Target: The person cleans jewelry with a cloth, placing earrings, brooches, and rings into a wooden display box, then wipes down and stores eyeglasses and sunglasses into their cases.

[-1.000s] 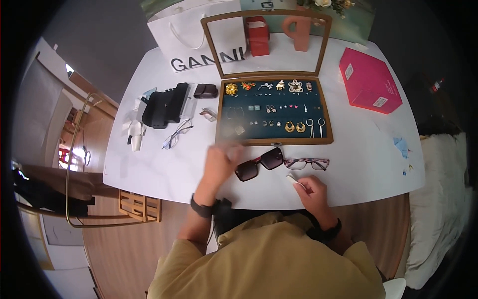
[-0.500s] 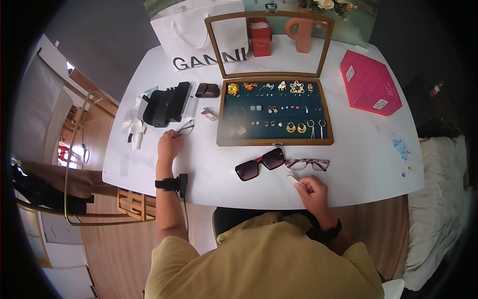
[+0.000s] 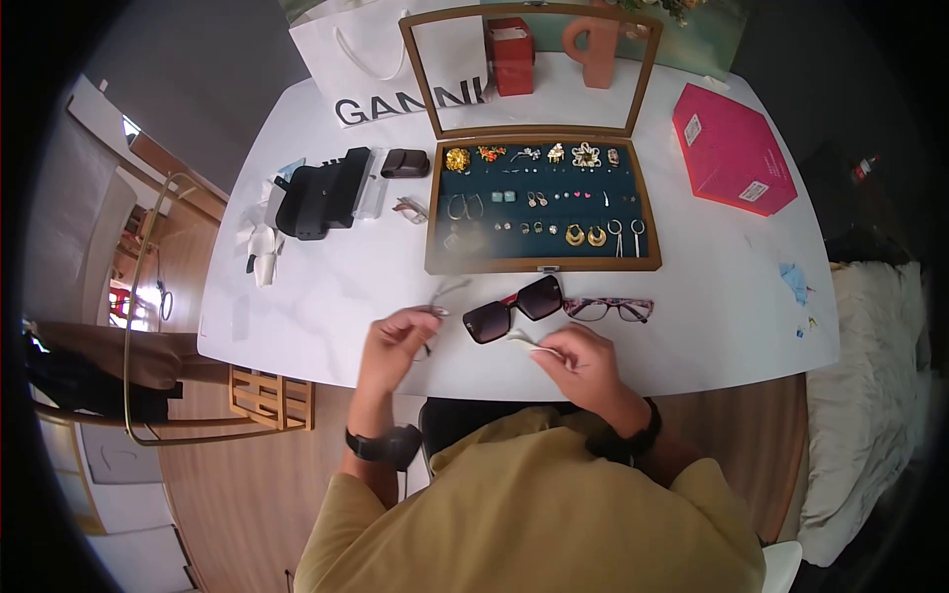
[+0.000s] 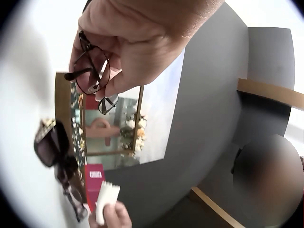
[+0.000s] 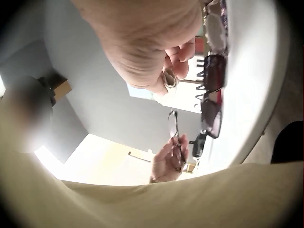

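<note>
My left hand (image 3: 390,348) pinches a pair of thin-rimmed eyeglasses (image 4: 108,104) above the front part of the table, their dark temple ends showing by the fingers in the left wrist view. Between the thumb and fingers of my right hand (image 3: 585,364) is a small white cloth (image 4: 107,197) with a zigzag edge. The two hands are apart, with the cloth pointing toward the glasses. Just beyond them lie big dark sunglasses (image 3: 514,308), and beside those a pair of patterned-frame glasses (image 3: 610,309).
An open glass-lidded jewellery case (image 3: 544,265) stands behind the glasses. To the left lie a black holder (image 3: 318,198), a brown pouch (image 3: 405,163), a small clear-and-brown item (image 3: 409,210) and white scraps (image 3: 262,252). A pink box (image 3: 736,148) sits right, a paper bag (image 3: 386,69) at the back.
My left hand reached left to the eyeglasses on the table, picked them up and brought them back toward the middle. My right hand has moved left with the cloth.
</note>
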A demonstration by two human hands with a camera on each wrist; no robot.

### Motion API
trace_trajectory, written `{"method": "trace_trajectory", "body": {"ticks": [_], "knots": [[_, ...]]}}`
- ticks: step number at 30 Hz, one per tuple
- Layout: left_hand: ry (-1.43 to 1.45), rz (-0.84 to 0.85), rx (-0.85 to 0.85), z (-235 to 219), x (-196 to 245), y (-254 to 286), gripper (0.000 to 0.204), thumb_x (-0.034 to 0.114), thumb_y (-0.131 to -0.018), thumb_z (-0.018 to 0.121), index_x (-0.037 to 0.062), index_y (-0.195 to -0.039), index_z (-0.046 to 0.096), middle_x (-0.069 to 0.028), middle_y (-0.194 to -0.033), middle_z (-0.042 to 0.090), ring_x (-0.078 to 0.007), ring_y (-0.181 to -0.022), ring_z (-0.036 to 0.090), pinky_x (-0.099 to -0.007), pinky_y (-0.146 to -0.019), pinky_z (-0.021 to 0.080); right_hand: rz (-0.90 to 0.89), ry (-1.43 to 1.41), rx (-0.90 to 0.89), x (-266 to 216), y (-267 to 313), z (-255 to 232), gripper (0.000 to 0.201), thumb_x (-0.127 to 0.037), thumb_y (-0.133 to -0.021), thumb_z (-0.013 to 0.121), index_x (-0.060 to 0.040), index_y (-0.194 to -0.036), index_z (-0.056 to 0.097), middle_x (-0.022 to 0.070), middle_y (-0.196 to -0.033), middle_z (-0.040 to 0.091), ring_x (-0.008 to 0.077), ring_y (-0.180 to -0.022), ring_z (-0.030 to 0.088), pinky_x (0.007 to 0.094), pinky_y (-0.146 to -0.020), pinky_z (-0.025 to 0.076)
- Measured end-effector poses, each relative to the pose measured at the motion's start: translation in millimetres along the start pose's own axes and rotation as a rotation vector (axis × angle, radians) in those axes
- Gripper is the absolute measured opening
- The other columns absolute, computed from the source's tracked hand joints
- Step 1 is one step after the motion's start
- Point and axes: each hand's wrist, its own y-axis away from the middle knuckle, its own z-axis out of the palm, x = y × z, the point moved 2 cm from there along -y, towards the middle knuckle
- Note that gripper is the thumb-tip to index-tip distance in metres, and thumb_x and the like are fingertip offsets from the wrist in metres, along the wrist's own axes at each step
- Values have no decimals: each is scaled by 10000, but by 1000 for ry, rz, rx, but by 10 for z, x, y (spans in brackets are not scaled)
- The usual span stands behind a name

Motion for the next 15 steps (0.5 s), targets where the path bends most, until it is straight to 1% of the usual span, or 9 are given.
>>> {"method": "trace_trajectory", "body": {"ticks": [2,5,6,9,10,11,13,14,15], "knots": [[40,9,-62,243,11,42,96,38,-910,624,-4,-947,702,-96,-1054,687,-130,-900,630,-261,-805,489,-124,-18,-25,-161,-135,108,123,-84,-787,748,-53,-845,644,56,-722,596,175,-549,574,292,-483,444],[84,-74,-140,441,59,116,95,28,-907,632,-3,-954,708,-61,-1031,694,-99,-912,606,-246,-836,468,-422,266,-23,-157,-248,162,120,-88,-778,737,-78,-857,647,40,-739,597,212,-598,593,319,-509,465],[89,-121,-157,473,73,132,94,23,-906,634,-1,-954,711,-46,-1023,696,-85,-915,595,-240,-847,459,-419,388,66,-176,-294,111,116,-88,-775,726,-88,-857,644,32,-755,598,221,-627,600,321,-531,476],[69,-148,-128,503,59,163,113,57,-907,652,-1,-978,717,-25,-968,702,-71,-870,589,-240,-822,465,-195,341,343,-50,-363,-28,118,-79,-786,735,-72,-849,636,51,-728,608,233,-596,595,324,-510,467],[101,-145,-129,519,60,165,119,62,-906,653,-2,-985,717,-24,-962,704,-69,-866,587,-239,-819,466,-209,327,337,-69,-367,-49,119,-72,-790,739,-68,-846,634,57,-719,612,239,-583,593,318,-498,462],[132,-144,-132,535,69,166,126,66,-906,655,-2,-991,718,-22,-955,705,-67,-862,585,-239,-816,467,-314,374,271,-113,-361,-52,111,-77,-787,730,-72,-840,632,53,-722,598,234,-576,586,327,-497,463],[181,-151,-145,559,63,161,133,70,-906,656,-3,-998,718,-27,-959,708,-68,-858,586,-240,-817,469,-331,331,28,-107,-204,56,101,-96,-783,720,-83,-828,631,45,-720,576,225,-577,580,335,-512,470],[201,-154,-150,565,48,143,134,69,-905,655,-4,-999,717,-34,-969,710,-71,-859,589,-241,-821,470,-417,310,-79,-115,-145,99,92,-113,-780,710,-94,-818,629,32,-718,559,214,-580,574,336,-528,475],[223,-156,-150,567,41,130,135,68,-905,655,-5,-1000,717,-40,-979,712,-74,-860,592,-242,-825,470,-421,304,-99,-136,-113,111,93,-115,-781,711,-95,-818,628,31,-718,559,212,-582,574,333,-531,476]]}}
